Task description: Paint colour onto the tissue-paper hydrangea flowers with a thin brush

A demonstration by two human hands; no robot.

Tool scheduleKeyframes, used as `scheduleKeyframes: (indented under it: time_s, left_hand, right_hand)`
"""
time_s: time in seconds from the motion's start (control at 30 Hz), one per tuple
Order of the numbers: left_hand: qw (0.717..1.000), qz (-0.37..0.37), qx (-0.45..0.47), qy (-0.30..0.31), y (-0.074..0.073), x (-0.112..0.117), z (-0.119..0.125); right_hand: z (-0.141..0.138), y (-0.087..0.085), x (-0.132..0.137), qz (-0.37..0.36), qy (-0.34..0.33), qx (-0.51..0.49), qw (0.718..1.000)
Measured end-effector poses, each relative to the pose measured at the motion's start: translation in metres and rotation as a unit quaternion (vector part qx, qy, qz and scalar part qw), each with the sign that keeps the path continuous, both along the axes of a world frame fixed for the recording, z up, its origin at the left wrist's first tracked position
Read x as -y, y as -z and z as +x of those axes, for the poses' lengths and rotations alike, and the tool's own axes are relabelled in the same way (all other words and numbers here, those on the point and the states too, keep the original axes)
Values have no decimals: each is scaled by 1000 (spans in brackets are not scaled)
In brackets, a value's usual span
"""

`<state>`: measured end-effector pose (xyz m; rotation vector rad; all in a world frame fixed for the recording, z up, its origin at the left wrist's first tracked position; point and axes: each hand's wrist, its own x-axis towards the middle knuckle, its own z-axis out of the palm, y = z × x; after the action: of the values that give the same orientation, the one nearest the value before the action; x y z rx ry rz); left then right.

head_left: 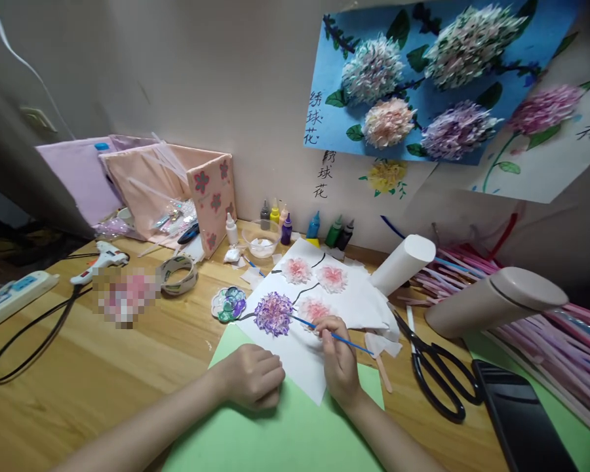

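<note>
A thin blue paintbrush (pixel 347 341) is pinched in my right hand (pixel 341 360), its tip at the right edge of a purple paper flower (pixel 274 313). That flower and several pink-and-white ones (pixel 332 278) sit on a white sheet (pixel 302 373) with dark painted branches. My left hand (pixel 255 377) rests with curled fingers at the sheet's lower left edge, over a green sheet (pixel 275 439); whether anything is under its fingers is hidden. Left of the purple flower lies a palette (pixel 229 304) with green and purple paint.
Scissors (pixel 437 373), a phone (pixel 521 413) and a tilted-looking bottle (pixel 491 301) stand or lie at right, near pipe cleaners (pixel 545 354). Paint bottles (pixel 286 229) and a clear bowl (pixel 262 239) line the wall. Tape (pixel 177 275) and a glue gun (pixel 105 255) lie left.
</note>
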<state>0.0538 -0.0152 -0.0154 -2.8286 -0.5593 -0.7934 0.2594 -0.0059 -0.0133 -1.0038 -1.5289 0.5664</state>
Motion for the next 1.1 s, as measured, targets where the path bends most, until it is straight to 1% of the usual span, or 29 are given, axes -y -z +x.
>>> scheduleKeyframes:
  time_s: [0.07,0.2,0.33,0.47,0.57,0.67,0.77,0.87,1.0,1.1]
  left_hand:
    - [1000,1,23,11,-1,1,1]
    - [1000,-10,4,4,-1,2,0]
    - [1000,-8,-17,4,3,1,0]
    - [1000,-9,-12,-3,6,0,0]
    - [999,-21,32,-1,5,0,-2]
    - [995,-48,84,11,6,-1,-7]
    - [994,-62,91,15,7,-2,-11]
    - [992,-80,97,7,8,-2,-11]
    - [989,-93,118,10,9,1,-10]
    - [989,-105,104,11,10,4,-9]
  right_hand:
    - [-1,0,0,1,-3,5,1000]
    - [-3,1,-2,6,-5,9,1000]
    - [-4,2,-2,-7,14,0,1000]
    - [-4,4,-1,18,35,6,999]
    - [-3,7,2,53,62,42,996]
    - [0,13,6,88,59,98,989]
    - [3,19,10,127,59,153,978]
    - [6,22,11,145,89,192,966]
    - [4,20,12,173,118,231,950]
    - [0,14,12,192,137,258,937]
